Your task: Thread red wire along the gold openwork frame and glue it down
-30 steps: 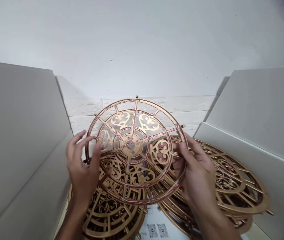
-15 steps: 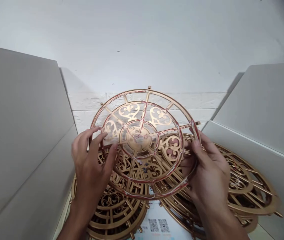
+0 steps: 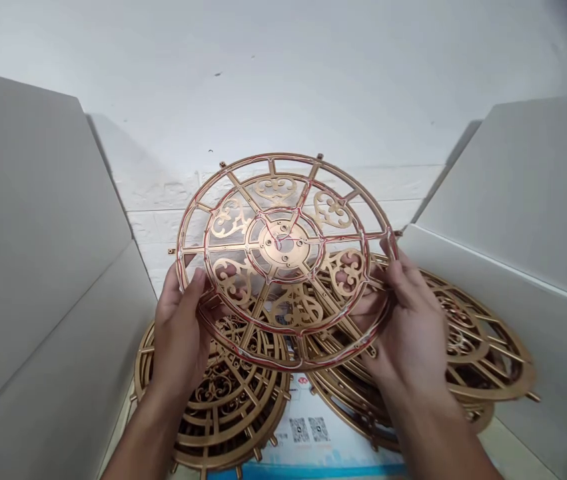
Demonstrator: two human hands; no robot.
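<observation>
Between my hands a round gold openwork frame [image 3: 283, 223] is raised and tilted toward me. It has concentric rings, spokes, scroll ornaments and a drilled centre disc, with red and white wires along its rings. My left hand [image 3: 180, 327] grips the lower left rim, thumb in front, fingers partly hidden behind. My right hand [image 3: 413, 320] grips the right rim, thumb in front and fingers behind. Below the left side lies a stack of similar gold frames [image 3: 243, 427]. Another stack of gold frames [image 3: 498, 333] lies under and beyond my right hand.
Grey panels stand at the left [image 3: 33, 213] and right [image 3: 538, 180]. A white wall [image 3: 283, 87] rises behind, with a brick-patterned band low down. Beneath the stacks lies a printed sheet [image 3: 308, 433] with two QR codes and a blue strip.
My left hand has gone from spread fingers at the frame's left side to a grip on its lower left rim. The frame has turned, while my right hand still holds it.
</observation>
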